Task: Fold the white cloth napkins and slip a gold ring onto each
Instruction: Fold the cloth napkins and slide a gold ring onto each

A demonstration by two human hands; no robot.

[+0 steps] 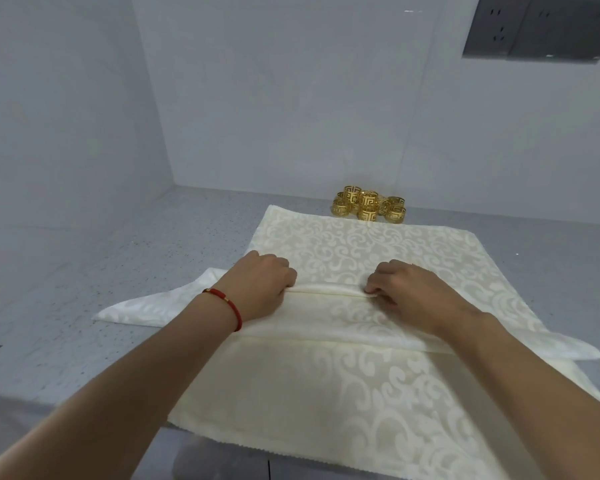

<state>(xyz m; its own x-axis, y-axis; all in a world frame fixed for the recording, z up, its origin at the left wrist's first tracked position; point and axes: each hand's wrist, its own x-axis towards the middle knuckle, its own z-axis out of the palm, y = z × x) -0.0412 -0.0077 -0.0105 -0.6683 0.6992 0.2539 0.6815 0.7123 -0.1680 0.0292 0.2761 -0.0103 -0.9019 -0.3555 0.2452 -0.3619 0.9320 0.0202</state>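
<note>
A cream-white patterned napkin [336, 317] lies partly folded into a long band across a stack of flat napkins [361, 244] on the grey counter. My left hand [262, 284] pinches the band's upper folded edge at its left. My right hand [407, 291] pinches the same edge further right. The band's pointed ends stick out to the left and right. A pile of several gold cut-out rings [368, 204] stands behind the napkins by the wall.
The grey speckled counter [101, 271] runs into a corner of white walls on the left and behind. A dark socket panel [541, 27] is mounted on the back wall at upper right. The near napkin edge overhangs the counter front.
</note>
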